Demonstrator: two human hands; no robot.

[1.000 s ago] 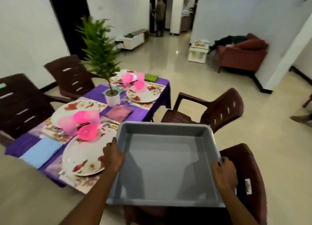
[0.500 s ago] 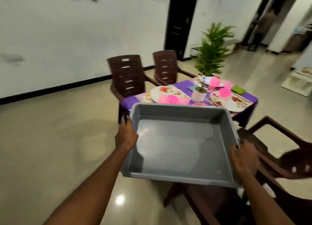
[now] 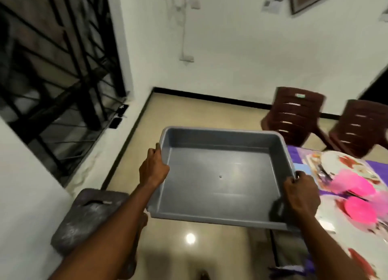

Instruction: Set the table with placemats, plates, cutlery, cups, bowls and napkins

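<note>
An empty grey plastic tub (image 3: 220, 174) hangs in front of me above the floor. My left hand (image 3: 154, 169) grips its left rim and my right hand (image 3: 302, 192) grips its right rim. At the right edge lies the set table with a purple cloth (image 3: 375, 166), a floral white plate (image 3: 333, 162), pink cups and bowls (image 3: 357, 200) and a light blue napkin (image 3: 302, 167). The picture is blurred there, so cutlery is hard to make out.
Two dark brown plastic chairs (image 3: 296, 114) stand beyond the table by the white wall. A barred window (image 3: 56, 69) fills the left side. A dark grey stone block (image 3: 88, 216) sits on the floor below it. Glossy beige tiles (image 3: 189, 111) stretch between.
The view has swung left, away from the table toward the window wall. The table has slid to the right edge. Both hands keep their hold on the tub.
</note>
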